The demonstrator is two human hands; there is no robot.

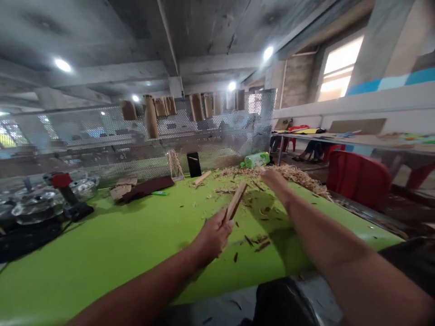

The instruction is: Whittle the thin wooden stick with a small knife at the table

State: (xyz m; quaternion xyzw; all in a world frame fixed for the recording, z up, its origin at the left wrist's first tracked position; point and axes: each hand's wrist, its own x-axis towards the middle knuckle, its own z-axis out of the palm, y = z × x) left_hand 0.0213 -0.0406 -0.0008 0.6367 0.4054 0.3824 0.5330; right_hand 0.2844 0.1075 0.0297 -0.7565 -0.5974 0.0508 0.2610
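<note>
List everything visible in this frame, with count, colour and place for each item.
tabletop: 1, bright green, in front of the person
wood shavings: one heap plus scattered bits, tan, far end of the tabletop
plastic bottle: 1, green and white, lying beyond the shavings
phone: 1, black, upright near the screen
sheet: 1, dark maroon, left on the tabletop
machine: 1, red and black, left edge
perforated screen: 1, grey metal, behind the tabletop
paper packets: about eight, brown, hanging along the screen
chairs: several, red, right
wooden stick: 1, pale brown, in the left hand
left hand: 1, gripping the wooden stick
right hand: 1, just above the shavings
</note>
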